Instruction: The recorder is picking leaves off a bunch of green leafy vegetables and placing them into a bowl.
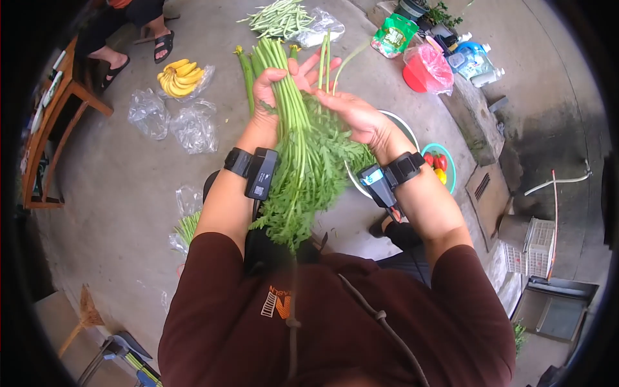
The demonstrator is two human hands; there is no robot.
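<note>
A large bunch of leafy green stems (295, 116) hangs with its cut ends up and its feathery leaves towards my lap. My left hand (271, 89) is closed round the upper stems, thumb across them. Just right of it, my right hand (350, 109) holds a few separate stems (325, 67) between thumb and fingers, their ends pointing up. Under my right forearm, a white-rimmed basin (410, 129) is partly hidden, with more green leaves over it. Long green gourds with yellow flowers (245, 72) lie on the floor behind my left hand.
Green beans (280, 19), bananas (180, 80) and clear plastic bags (194, 126) lie on the concrete floor. A teal basin (453, 167) of peppers stands right, below a red container (416, 72). Another person's sandalled feet (164, 46) are upper left, near a wooden stand (72, 92).
</note>
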